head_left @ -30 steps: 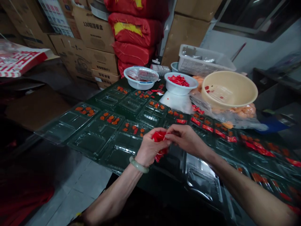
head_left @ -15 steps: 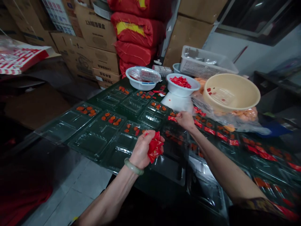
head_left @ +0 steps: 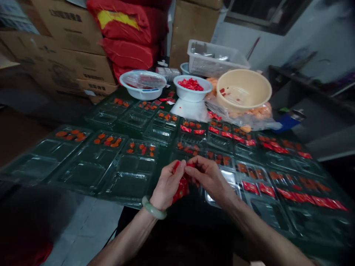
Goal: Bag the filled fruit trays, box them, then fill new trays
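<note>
My left hand [head_left: 168, 183], with a pale green bangle [head_left: 154, 208] at its wrist, is closed around several small red packets [head_left: 181, 187]. Against it, my right hand [head_left: 212, 177] pinches with thumb and forefinger at the top of the bunch, on a red packet partly hidden by the fingers. Around both hands lie clear plastic compartment trays [head_left: 131, 179] with orange-brown pieces [head_left: 141, 148] in their far compartments. Two red packets [head_left: 199, 132] rest in the tray just beyond my hands, and trays to the right hold more.
At the back stand a white bowl of red packets [head_left: 206, 88], a film-covered bowl [head_left: 142, 94], a large cream basin [head_left: 245, 103] and a white plastic basket [head_left: 216, 66]. Cardboard boxes [head_left: 83, 66] and red wrapped bundles [head_left: 130, 51] are stacked behind the green table.
My right hand has come back from a far tray to my left hand, where it now pinches at the packets. A second red packet lies in that tray. The view has shifted right.
</note>
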Action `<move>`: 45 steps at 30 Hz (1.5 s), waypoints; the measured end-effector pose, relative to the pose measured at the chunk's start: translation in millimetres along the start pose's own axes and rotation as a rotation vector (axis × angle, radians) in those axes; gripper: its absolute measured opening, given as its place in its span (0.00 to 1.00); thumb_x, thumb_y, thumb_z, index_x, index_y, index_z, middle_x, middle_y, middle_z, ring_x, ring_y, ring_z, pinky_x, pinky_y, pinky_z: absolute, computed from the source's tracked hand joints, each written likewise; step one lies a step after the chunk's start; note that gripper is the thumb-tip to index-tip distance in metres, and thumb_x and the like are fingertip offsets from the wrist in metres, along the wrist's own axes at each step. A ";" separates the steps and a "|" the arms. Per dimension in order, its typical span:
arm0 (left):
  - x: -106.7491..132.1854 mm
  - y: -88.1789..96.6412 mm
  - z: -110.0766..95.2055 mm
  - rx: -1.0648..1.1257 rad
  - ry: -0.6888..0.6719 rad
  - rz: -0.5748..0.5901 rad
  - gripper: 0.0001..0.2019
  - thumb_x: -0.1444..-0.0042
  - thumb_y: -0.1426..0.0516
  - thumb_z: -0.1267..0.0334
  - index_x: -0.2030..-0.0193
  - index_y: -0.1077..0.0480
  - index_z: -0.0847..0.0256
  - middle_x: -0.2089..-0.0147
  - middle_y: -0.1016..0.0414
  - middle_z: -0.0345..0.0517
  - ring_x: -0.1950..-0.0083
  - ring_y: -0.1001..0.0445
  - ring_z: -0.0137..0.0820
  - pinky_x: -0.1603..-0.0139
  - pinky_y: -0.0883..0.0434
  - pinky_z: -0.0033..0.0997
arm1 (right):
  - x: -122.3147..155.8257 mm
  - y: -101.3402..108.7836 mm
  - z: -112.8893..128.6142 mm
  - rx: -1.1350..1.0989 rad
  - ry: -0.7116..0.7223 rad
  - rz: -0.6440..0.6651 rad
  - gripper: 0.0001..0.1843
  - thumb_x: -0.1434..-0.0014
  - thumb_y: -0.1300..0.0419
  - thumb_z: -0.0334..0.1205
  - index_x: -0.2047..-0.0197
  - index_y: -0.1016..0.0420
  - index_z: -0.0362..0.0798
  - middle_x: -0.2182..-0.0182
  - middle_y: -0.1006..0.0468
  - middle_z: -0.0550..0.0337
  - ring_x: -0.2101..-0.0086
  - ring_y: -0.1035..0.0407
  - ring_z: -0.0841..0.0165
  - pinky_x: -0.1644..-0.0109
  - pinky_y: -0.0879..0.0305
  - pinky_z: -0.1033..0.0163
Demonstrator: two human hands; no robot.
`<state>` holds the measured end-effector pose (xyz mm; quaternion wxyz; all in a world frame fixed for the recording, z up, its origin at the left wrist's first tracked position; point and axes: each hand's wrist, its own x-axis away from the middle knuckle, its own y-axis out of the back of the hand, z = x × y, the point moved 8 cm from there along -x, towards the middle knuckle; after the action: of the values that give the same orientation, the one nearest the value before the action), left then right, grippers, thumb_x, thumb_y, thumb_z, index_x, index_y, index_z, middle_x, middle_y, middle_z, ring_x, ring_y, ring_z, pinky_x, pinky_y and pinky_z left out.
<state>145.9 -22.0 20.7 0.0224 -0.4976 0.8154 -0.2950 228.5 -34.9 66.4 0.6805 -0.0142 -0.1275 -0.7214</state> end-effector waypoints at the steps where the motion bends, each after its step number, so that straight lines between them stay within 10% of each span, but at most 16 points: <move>1: 2.3 -5.2 3.5 -0.058 0.009 0.038 0.16 0.45 0.45 0.49 0.70 0.35 0.62 0.79 0.33 0.37 0.84 0.36 0.22 0.84 0.38 0.21 | 7.8 9.2 -7.6 -0.021 -0.025 -0.025 0.13 0.47 0.40 0.47 0.71 0.32 0.44 0.82 0.34 0.67 0.82 0.43 0.78 0.79 0.46 0.71; 8: 0.3 -5.1 20.4 0.112 0.322 -0.044 0.08 0.43 0.47 0.59 0.65 0.35 0.62 0.76 0.31 0.40 0.83 0.31 0.28 0.88 0.42 0.22 | 34.6 119.3 -31.7 -0.010 -0.058 -0.332 0.15 0.53 0.36 0.48 0.70 0.28 0.43 0.83 0.35 0.67 0.82 0.42 0.78 0.81 0.48 0.72; 16: -19.9 -7.6 12.5 0.262 0.498 -0.094 0.07 0.43 0.49 0.64 0.62 0.34 0.66 0.75 0.31 0.42 0.82 0.32 0.27 0.90 0.44 0.21 | -31.7 204.3 -30.2 0.015 -0.132 -0.622 0.13 0.64 0.34 0.40 0.80 0.36 0.45 0.87 0.34 0.66 0.88 0.47 0.79 0.87 0.55 0.72; 25: -47.5 -9.3 -2.4 0.382 0.402 -0.020 0.05 0.44 0.51 0.70 0.63 0.36 0.66 0.74 0.31 0.43 0.83 0.34 0.25 0.90 0.44 0.19 | -19.4 127.6 -42.5 0.130 -0.202 -0.066 0.15 0.58 0.36 0.47 0.76 0.34 0.44 0.87 0.36 0.69 0.85 0.45 0.79 0.83 0.54 0.72; 32: -53.9 -12.7 -17.8 0.412 0.366 0.018 0.07 0.42 0.53 0.69 0.66 0.36 0.67 0.74 0.31 0.44 0.82 0.34 0.26 0.90 0.44 0.20 | -24.2 92.1 -47.0 0.105 -0.203 -0.038 0.14 0.55 0.40 0.48 0.79 0.34 0.45 0.88 0.41 0.69 0.86 0.50 0.78 0.82 0.56 0.69; 40: -51.0 -5.7 -17.2 0.443 0.400 -0.007 0.10 0.40 0.55 0.67 0.66 0.35 0.70 0.75 0.31 0.47 0.82 0.34 0.26 0.90 0.43 0.20 | -26.5 70.5 -23.5 0.928 -0.019 -0.306 0.04 0.50 0.40 0.38 0.69 0.30 0.49 0.76 0.27 0.60 0.72 0.35 0.68 0.71 0.47 0.64; 45: -31.9 8.5 -14.3 0.561 0.289 -0.205 0.10 0.39 0.54 0.66 0.68 0.36 0.67 0.75 0.31 0.44 0.78 0.31 0.26 0.82 0.35 0.23 | 14.8 23.1 7.8 0.487 0.270 -0.181 0.13 0.43 0.44 0.48 0.59 0.36 0.50 0.75 0.28 0.62 0.77 0.36 0.72 0.73 0.42 0.66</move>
<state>150.4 13.7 20.0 0.0127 -0.5046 0.6427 -0.5763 249.0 -48.7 80.6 0.6077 0.2571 -0.2062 -0.7226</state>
